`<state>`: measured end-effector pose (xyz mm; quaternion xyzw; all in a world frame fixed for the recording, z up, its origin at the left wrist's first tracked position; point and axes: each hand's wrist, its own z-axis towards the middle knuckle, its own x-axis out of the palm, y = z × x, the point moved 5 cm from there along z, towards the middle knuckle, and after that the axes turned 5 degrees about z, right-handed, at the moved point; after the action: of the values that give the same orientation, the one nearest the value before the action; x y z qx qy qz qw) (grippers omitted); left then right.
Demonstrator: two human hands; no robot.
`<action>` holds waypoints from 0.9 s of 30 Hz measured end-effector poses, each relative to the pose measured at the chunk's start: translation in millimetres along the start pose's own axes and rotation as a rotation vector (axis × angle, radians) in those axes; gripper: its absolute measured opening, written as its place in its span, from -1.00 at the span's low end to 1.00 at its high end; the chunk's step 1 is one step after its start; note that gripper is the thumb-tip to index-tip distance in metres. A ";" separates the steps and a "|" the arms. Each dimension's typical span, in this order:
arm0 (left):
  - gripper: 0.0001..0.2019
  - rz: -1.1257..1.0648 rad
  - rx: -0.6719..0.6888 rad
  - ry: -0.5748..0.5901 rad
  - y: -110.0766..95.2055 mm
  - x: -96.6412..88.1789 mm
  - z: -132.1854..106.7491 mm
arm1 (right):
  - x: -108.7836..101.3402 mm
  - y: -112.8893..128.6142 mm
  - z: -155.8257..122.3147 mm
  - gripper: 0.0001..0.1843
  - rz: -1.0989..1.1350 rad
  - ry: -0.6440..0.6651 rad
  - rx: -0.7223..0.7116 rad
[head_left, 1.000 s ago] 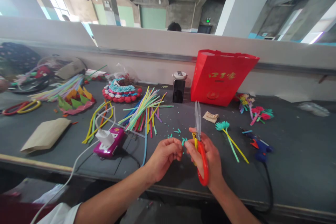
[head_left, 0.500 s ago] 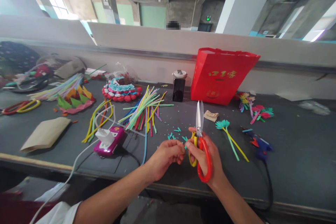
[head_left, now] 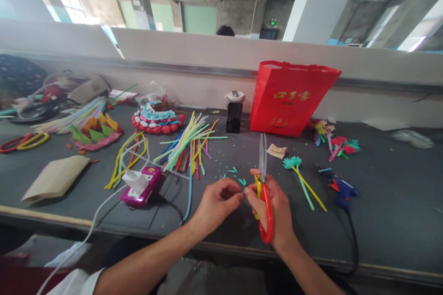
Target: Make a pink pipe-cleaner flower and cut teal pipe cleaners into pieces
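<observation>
My right hand (head_left: 275, 207) is wrapped round a pair of scissors (head_left: 263, 179) with one red and one yellow handle loop, blades pointing away from me. Its thumb tip meets the fingers of my left hand (head_left: 221, 203), which are pinched together. Between the fingertips a tiny teal bit may show, too small to make out. Teal cut pieces (head_left: 242, 182) lie on the table just beyond my hands. To the right of the scissors rests a teal flower (head_left: 292, 162) with a green stem and a yellow stem.
A bundle of coloured strips (head_left: 194, 143) and a purple power socket (head_left: 141, 186) with its cable lie left. A red bag (head_left: 290, 101) and a phone (head_left: 234, 117) stand at the back. A blue glue gun (head_left: 342, 189) lies right, its cord over the front edge.
The scissors have turned slightly, their blades now nearly edge-on and closer together. My left hand's fingers have shifted and opened a little, its thumb now stretched toward the right thumb.
</observation>
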<state>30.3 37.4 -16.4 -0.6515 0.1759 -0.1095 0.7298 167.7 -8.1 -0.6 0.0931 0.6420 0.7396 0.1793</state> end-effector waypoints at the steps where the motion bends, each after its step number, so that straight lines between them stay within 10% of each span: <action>1: -0.86 0.010 -0.008 0.002 -1.7 -0.2 -0.1 | -0.2 0.3 -0.3 -0.52 -0.020 -0.002 -0.025; 14: -0.87 -0.635 -0.195 -0.043 -12.5 -4.7 -1.1 | 10.9 -11.6 -16.6 -0.54 -0.299 0.124 -0.201; 27: -0.82 -0.807 -0.195 0.002 -9.4 -3.9 0.5 | 20.7 -13.5 -26.7 -0.47 -0.448 0.185 -0.368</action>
<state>27.5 38.2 -6.5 -0.7340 -0.0833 -0.3702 0.5632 140.8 -23.1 -20.0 -0.1524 0.5153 0.7910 0.2925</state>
